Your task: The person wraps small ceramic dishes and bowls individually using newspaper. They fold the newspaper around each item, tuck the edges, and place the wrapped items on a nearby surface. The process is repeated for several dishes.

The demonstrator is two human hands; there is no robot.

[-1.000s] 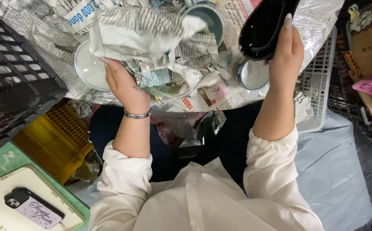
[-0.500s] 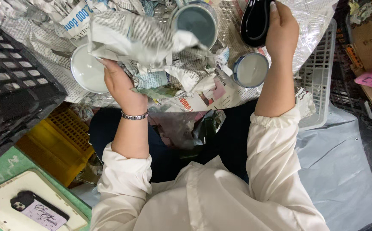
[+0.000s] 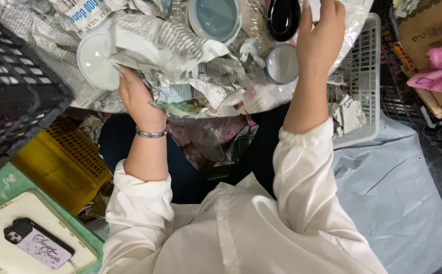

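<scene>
Above the lap, a heap of crumpled newspaper [image 3: 180, 61] is gripped from below by the left hand [image 3: 138, 96], the fingers closed into the paper just beside a pale shallow bowl [image 3: 95, 61]. A black glossy bowl [image 3: 283, 18] is touched at its right side by the right hand [image 3: 318, 38]; how far those fingers are closed cannot be told. Two grey-blue cups [image 3: 216, 18] [image 3: 282, 65] lie among the paper. A white plastic basket [image 3: 363, 86] is seen to the right, a phone [image 3: 38, 243] at lower left.

Left hand [image 3: 138, 96] gripped crumpled newspaper [image 3: 175, 56] beside a pale bowl [image 3: 93, 58]. Right hand [image 3: 318, 38] touched a black glossy dish [image 3: 283, 18].
</scene>
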